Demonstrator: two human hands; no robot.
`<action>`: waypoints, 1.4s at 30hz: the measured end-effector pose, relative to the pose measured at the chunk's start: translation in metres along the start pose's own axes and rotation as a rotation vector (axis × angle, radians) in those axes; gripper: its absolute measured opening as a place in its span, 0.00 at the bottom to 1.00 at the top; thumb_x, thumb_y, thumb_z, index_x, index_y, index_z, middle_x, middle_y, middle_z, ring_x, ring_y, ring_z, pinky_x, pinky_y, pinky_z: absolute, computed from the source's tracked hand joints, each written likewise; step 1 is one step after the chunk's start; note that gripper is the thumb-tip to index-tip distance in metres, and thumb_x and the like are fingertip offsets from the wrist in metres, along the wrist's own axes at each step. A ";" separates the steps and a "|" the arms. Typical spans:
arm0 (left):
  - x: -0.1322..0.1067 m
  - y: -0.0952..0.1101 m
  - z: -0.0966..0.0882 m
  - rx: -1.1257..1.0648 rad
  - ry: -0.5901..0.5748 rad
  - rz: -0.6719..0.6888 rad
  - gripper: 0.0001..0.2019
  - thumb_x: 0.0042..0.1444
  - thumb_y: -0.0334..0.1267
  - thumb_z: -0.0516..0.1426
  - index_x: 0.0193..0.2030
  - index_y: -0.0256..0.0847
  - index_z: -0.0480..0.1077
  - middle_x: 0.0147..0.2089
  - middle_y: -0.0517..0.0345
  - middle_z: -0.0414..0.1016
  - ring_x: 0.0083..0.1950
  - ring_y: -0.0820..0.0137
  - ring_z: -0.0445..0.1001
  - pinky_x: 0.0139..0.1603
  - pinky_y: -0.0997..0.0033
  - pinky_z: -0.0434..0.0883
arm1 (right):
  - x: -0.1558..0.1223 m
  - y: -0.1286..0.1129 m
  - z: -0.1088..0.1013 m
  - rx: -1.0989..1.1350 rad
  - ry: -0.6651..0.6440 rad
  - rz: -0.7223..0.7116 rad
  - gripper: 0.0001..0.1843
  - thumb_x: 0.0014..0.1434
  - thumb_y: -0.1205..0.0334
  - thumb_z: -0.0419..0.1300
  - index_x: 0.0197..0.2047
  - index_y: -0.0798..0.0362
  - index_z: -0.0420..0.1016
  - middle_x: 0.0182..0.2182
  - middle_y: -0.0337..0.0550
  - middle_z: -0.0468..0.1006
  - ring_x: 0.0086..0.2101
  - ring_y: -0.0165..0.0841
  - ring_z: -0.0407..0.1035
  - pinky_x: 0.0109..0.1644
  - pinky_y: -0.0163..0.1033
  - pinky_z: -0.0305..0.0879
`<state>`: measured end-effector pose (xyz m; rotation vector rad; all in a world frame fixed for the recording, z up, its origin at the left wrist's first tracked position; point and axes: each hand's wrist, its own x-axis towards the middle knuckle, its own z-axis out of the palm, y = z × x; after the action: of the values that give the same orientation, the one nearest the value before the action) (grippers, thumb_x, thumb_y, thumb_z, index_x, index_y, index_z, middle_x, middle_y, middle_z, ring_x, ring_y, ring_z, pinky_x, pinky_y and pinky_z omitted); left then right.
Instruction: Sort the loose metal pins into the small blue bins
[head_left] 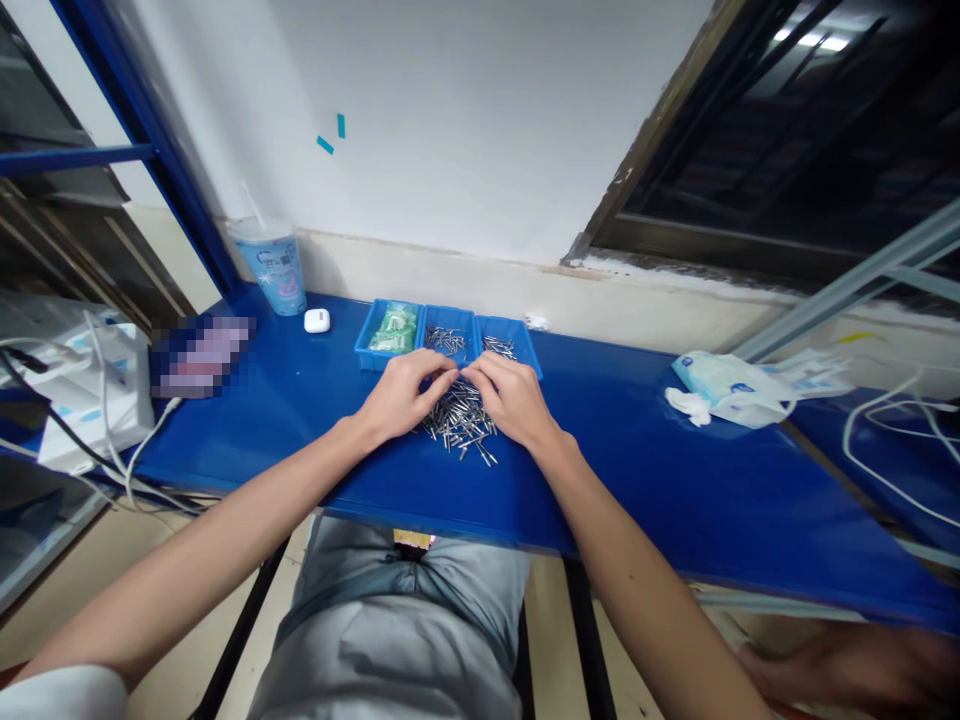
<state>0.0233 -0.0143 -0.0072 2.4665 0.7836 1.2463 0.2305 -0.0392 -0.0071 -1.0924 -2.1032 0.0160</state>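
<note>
- The left hand (pixel 403 397) and right hand (pixel 511 398) curve over a loose pile of metal pins (pixel 459 425).
- Their fingers (pixel 448 365) bend inward, tips nearly meeting; whether they grip a pin cannot be told.
- The pile lies on the blue worktop (pixel 645 470), between a blue compartment tray (pixel 377 361) and the worktop's near edge.
- Open worktop stretches right, toward a crumpled tissue (pixel 688 406).

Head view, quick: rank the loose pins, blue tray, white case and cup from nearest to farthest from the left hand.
1. Loose pins: just right of the left hand, at its fingers.
2. Blue tray: directly beyond the hand, toward the wall.
3. White case: farther left, on the bench.
4. Cup: farthest, back left by the wall.
</note>
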 end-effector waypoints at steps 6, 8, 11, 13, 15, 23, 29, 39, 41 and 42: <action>0.001 0.002 -0.002 0.003 0.015 -0.005 0.11 0.72 0.40 0.54 0.41 0.39 0.75 0.38 0.55 0.80 0.39 0.67 0.76 0.44 0.66 0.72 | 0.002 -0.003 -0.003 0.031 0.047 -0.028 0.16 0.75 0.59 0.50 0.40 0.50 0.77 0.38 0.45 0.79 0.39 0.36 0.73 0.45 0.43 0.68; 0.001 0.002 -0.002 0.002 0.022 -0.011 0.11 0.72 0.40 0.54 0.41 0.39 0.74 0.37 0.55 0.79 0.39 0.67 0.76 0.44 0.66 0.72 | 0.003 -0.003 -0.003 0.065 0.084 -0.040 0.15 0.75 0.61 0.51 0.42 0.49 0.79 0.40 0.46 0.80 0.42 0.37 0.75 0.47 0.44 0.70; 0.001 0.001 -0.002 0.004 0.023 -0.027 0.10 0.72 0.39 0.54 0.41 0.39 0.74 0.37 0.55 0.79 0.38 0.67 0.75 0.44 0.66 0.72 | 0.003 -0.003 -0.004 0.092 0.148 -0.054 0.12 0.73 0.62 0.55 0.43 0.48 0.80 0.42 0.45 0.80 0.43 0.37 0.75 0.49 0.45 0.72; 0.001 0.000 -0.002 0.005 0.026 -0.038 0.10 0.72 0.39 0.54 0.40 0.39 0.74 0.36 0.56 0.78 0.38 0.67 0.75 0.43 0.67 0.71 | 0.002 -0.002 -0.004 0.093 0.183 -0.061 0.10 0.72 0.63 0.57 0.43 0.47 0.81 0.41 0.44 0.79 0.42 0.37 0.75 0.49 0.46 0.73; 0.001 0.000 -0.002 0.007 0.029 -0.043 0.11 0.72 0.39 0.54 0.39 0.39 0.73 0.35 0.56 0.78 0.38 0.67 0.75 0.43 0.66 0.71 | 0.002 -0.001 -0.005 0.084 0.210 -0.045 0.09 0.71 0.63 0.58 0.41 0.47 0.81 0.41 0.44 0.78 0.42 0.37 0.75 0.47 0.47 0.74; 0.001 0.001 -0.002 0.020 0.026 -0.043 0.11 0.72 0.39 0.53 0.39 0.39 0.73 0.35 0.56 0.78 0.37 0.67 0.74 0.42 0.66 0.71 | 0.003 -0.004 -0.007 0.084 0.213 -0.001 0.09 0.69 0.67 0.57 0.35 0.48 0.73 0.38 0.44 0.75 0.39 0.37 0.74 0.43 0.45 0.73; -0.002 -0.002 0.000 0.082 -0.005 0.015 0.11 0.73 0.38 0.51 0.42 0.39 0.72 0.39 0.53 0.77 0.40 0.66 0.74 0.45 0.65 0.72 | 0.002 0.003 -0.006 0.091 0.132 -0.031 0.10 0.70 0.64 0.58 0.34 0.48 0.72 0.36 0.43 0.75 0.39 0.37 0.73 0.44 0.45 0.71; -0.004 -0.003 0.002 0.145 -0.100 0.077 0.10 0.74 0.36 0.49 0.44 0.39 0.71 0.40 0.52 0.76 0.42 0.65 0.74 0.45 0.64 0.71 | 0.001 -0.002 0.000 0.138 -0.044 -0.018 0.11 0.73 0.61 0.54 0.39 0.49 0.74 0.37 0.44 0.79 0.38 0.36 0.73 0.45 0.42 0.67; -0.004 -0.003 0.002 0.126 -0.097 0.063 0.10 0.74 0.36 0.50 0.44 0.39 0.71 0.40 0.53 0.76 0.42 0.65 0.74 0.46 0.64 0.71 | 0.001 -0.002 0.001 0.123 -0.062 0.000 0.11 0.74 0.60 0.53 0.39 0.50 0.74 0.37 0.44 0.80 0.37 0.36 0.73 0.45 0.42 0.66; -0.004 -0.004 0.002 0.116 -0.093 0.054 0.10 0.74 0.36 0.50 0.44 0.39 0.71 0.40 0.53 0.76 0.42 0.65 0.74 0.46 0.64 0.71 | 0.001 -0.002 0.002 0.116 -0.071 0.007 0.12 0.74 0.60 0.53 0.40 0.50 0.74 0.37 0.44 0.80 0.38 0.36 0.73 0.45 0.42 0.66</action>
<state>0.0220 -0.0136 -0.0127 2.6329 0.7907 1.1239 0.2278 -0.0392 -0.0072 -1.0430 -2.1330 0.1807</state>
